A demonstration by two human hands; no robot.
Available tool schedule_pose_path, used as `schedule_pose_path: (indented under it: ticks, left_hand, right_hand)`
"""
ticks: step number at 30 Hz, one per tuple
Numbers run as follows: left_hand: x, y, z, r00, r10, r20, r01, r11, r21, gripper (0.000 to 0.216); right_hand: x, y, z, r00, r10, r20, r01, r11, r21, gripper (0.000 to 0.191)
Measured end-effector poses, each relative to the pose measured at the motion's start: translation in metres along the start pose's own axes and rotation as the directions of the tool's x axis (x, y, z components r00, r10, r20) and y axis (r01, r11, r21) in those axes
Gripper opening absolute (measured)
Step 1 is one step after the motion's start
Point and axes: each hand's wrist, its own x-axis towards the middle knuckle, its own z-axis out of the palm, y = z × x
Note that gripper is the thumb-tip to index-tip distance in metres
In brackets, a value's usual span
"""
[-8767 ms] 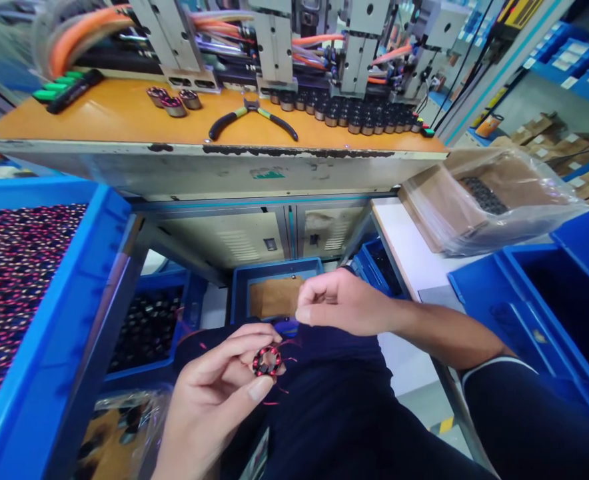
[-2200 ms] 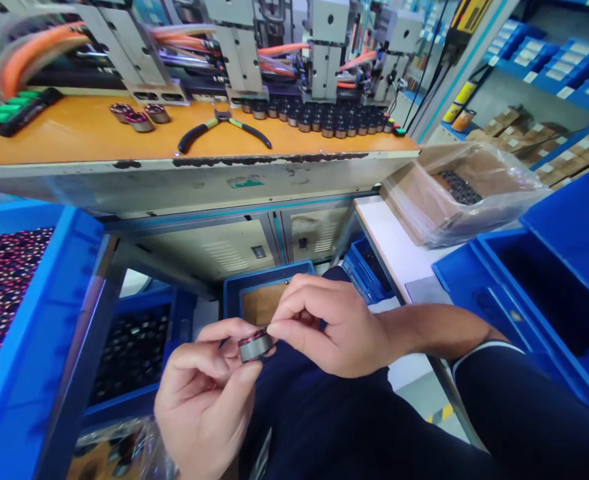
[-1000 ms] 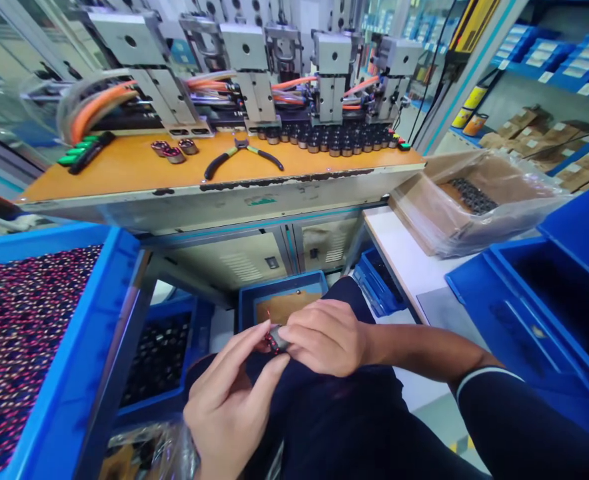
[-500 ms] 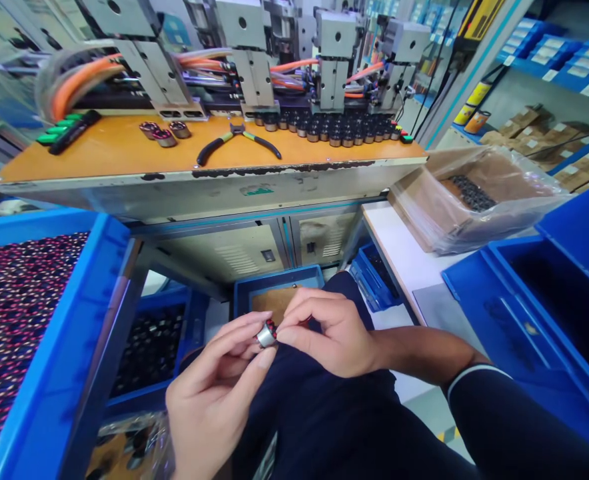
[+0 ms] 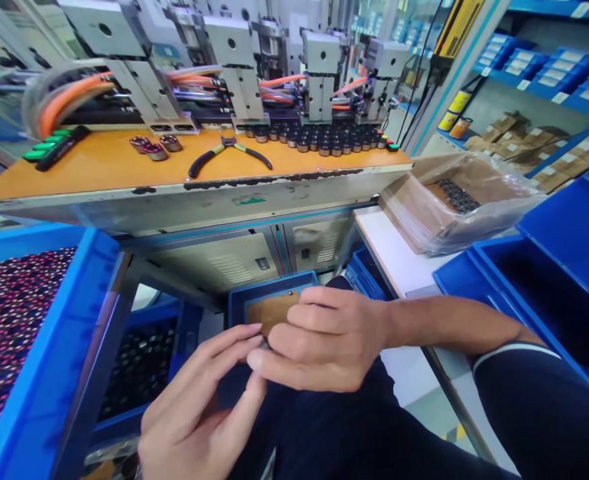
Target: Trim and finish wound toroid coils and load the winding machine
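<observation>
Between my hands, above my lap, is a small round metal motor part (image 5: pixel 264 343). Only a sliver of it shows; fingers cover the rest. My left hand (image 5: pixel 199 407) pinches it from the left between thumb and fingertips. From the right, my right hand (image 5: pixel 324 340) closes over it with curled fingers and thumb. Its grip point is hidden behind the knuckles. Beneath the hands stands a blue tray (image 5: pixel 237 293) with a brown cardboard-like bottom.
On the orange bench (image 5: pixel 109 170) lie cutting pliers (image 5: pixel 229 150), a few red-wound parts (image 5: pixel 155 152) and rows of black-topped parts (image 5: pixel 324 141). A blue bin (image 5: pixel 99 267) of red-wound parts stands left. A plastic-lined carton (image 5: pixel 404 210) and an open blue box (image 5: pixel 489 257) stand right.
My right hand has turned and closed over the motor part, hiding its red windings and most of its metal side. My left hand has shifted slightly left and down. The view has shifted too.
</observation>
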Motion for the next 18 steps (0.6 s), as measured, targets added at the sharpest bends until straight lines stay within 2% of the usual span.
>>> schedule_pose_path:
  ticks: [1,2,4,5,6,8,10,11,12,13,14,15,16,18]
  left_hand:
    - [-0.001,0.0,0.0,1.0,0.002,-0.007,-0.002,1.0,-0.008,0.024]
    - [-0.002,0.0,0.0,1.0,-0.005,-0.014,0.005,1.0,-0.018,0.024]
    - [-0.006,-0.001,-0.001,0.999,-0.039,-0.019,0.038,0.998,-0.052,0.026]
    - [-0.008,-0.002,-0.002,0.998,-0.054,-0.012,0.053,0.996,-0.071,0.028]
    - [-0.01,-0.003,-0.003,0.998,-0.062,-0.003,0.061,0.994,-0.09,0.03]
    - [-0.012,-0.006,-0.005,0.999,-0.051,0.006,0.051,0.991,-0.124,0.032]
    - [-0.013,-0.007,-0.007,0.999,-0.038,0.009,0.039,0.989,-0.143,0.031]
    - [-0.013,-0.007,-0.008,0.999,-0.042,0.015,0.043,0.988,-0.145,0.03]
    - [-0.013,-0.007,-0.01,0.999,-0.043,0.018,0.045,0.989,-0.144,0.029]
    - [-0.013,-0.007,-0.011,0.999,-0.046,0.017,0.048,0.989,-0.139,0.029]
    - [-0.013,-0.007,-0.012,0.999,-0.049,0.007,0.05,0.99,-0.132,0.029]
    - [-0.013,-0.007,-0.013,0.998,-0.054,-0.013,0.052,0.991,-0.124,0.028]
    - [-0.013,-0.007,-0.015,0.997,-0.062,-0.043,0.056,0.991,-0.118,0.028]
    - [-0.014,-0.006,-0.017,0.991,-0.087,-0.1,0.076,0.991,-0.109,0.027]
  right_hand:
    - [0.004,0.001,0.003,0.999,-0.037,0.035,0.038,0.999,-0.011,0.014]
    - [0.007,0.001,0.006,0.997,-0.015,0.078,0.015,1.0,0.006,0.017]
    - [0.01,-0.002,0.011,0.974,0.133,0.182,-0.157,0.98,0.126,0.024]
    - [0.011,-0.004,0.013,0.941,0.237,0.24,-0.292,0.929,0.226,0.026]
    - [0.011,-0.006,0.014,0.887,0.332,0.322,-0.436,0.833,0.341,0.027]
    - [0.013,-0.008,0.013,0.731,0.415,0.542,-0.679,0.522,0.517,0.024]
    - [0.017,-0.003,0.011,0.565,0.318,0.761,-0.825,0.217,0.522,0.021]
    - [0.019,0.003,0.011,0.502,0.245,0.829,-0.865,0.123,0.487,0.02]
    - [0.022,0.011,0.011,0.46,0.194,0.866,-0.888,0.076,0.454,0.02]
    - [0.024,0.023,0.012,0.441,0.187,0.878,-0.897,0.071,0.436,0.02]
    - [0.027,0.037,0.015,0.442,0.236,0.865,-0.897,0.109,0.429,0.02]
    - [0.03,0.053,0.02,0.454,0.343,0.822,-0.891,0.185,0.415,0.02]
    - [0.034,0.072,0.026,0.468,0.483,0.74,-0.883,0.286,0.372,0.021]
    - [0.041,0.111,0.043,0.49,0.716,0.497,-0.866,0.465,0.184,0.023]
